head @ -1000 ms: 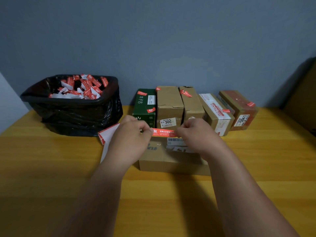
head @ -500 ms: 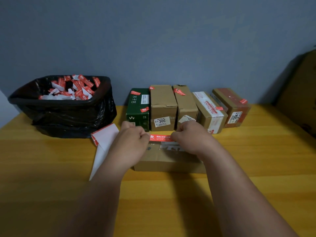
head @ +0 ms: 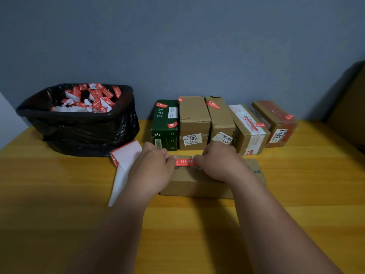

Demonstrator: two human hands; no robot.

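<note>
Since half a second ago the two hands have drawn closer together, so less of the red sticker shows between them, and it sits lower against the box top.

Nearest the camera, both forearms reach forward over the yellow wooden table and converge toward the middle. The left hand is knuckles-up, its fingers curled in, and pinches the sticker's left end. The right hand mirrors it and pinches the right end, with its wrist resting over the box. The strip is pulled taut between them, probably so it goes down flat and straight.

The sticker lies along the far top edge of the cardboard box, which lies flat on the table just in front of the person. Whether the strip already touches the cardboard cannot be told. A white backing sheet with a red edge pokes out from behind the left hand. Whether that hand also holds it is hidden.

Further back, a row of parcels stands side by side against the wall. It starts with a green box, and each parcel already bears small red stickers, which suggests they are finished and set aside. At the far left a black bin bag holds red and white scraps, probably discarded backings kept within reach.
</note>
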